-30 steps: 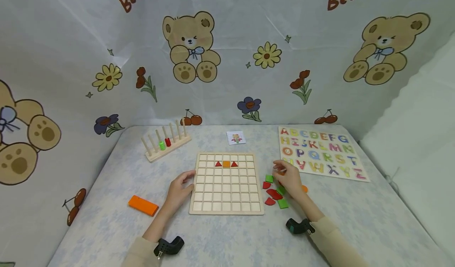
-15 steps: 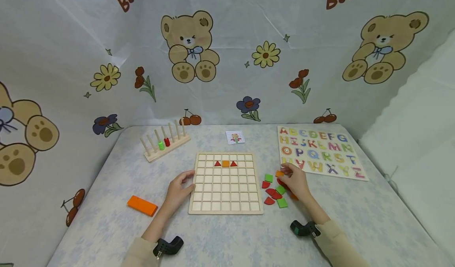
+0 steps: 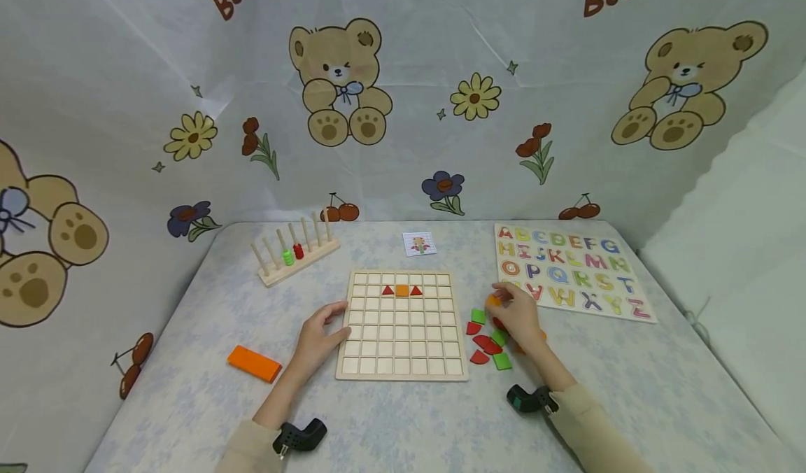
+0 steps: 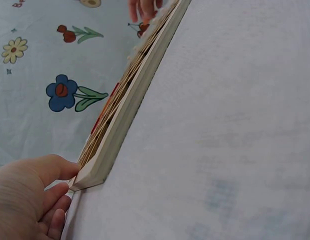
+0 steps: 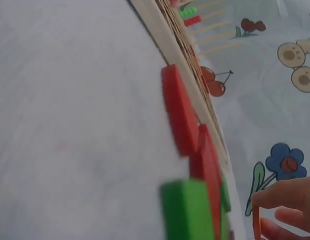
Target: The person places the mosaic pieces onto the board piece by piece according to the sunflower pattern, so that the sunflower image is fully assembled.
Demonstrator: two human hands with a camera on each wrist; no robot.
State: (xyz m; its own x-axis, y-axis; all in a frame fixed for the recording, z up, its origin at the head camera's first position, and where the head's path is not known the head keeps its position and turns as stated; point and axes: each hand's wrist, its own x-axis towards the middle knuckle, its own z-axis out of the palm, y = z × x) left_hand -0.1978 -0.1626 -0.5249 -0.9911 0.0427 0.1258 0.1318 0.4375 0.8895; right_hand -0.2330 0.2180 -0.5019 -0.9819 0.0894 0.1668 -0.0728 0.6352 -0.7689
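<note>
A wooden grid board (image 3: 403, 350) lies in the middle of the table. An orange square (image 3: 401, 290) with a red triangle (image 3: 387, 290) on each side of it sits near its far edge. My left hand (image 3: 320, 334) holds the board's left edge, thumb at the rim and fingers bent beside it. Between thumb and fingertips my right hand (image 3: 520, 316) pinches an orange piece (image 3: 494, 300), seen edge-on in the right wrist view. Around that hand lie loose red pieces (image 3: 487, 344) and green squares (image 3: 502, 361); it partly covers some others.
An alphabet board (image 3: 569, 270) lies at the back right. Standing at the back left is a peg rack (image 3: 299, 262) with green and red beads. A small picture card (image 3: 419, 243) is behind the grid board. An orange block (image 3: 255, 364) lies left of my left hand.
My right hand moved slightly right, then back left with the orange piece between its fingers. The left hand stays at the board's edge.
</note>
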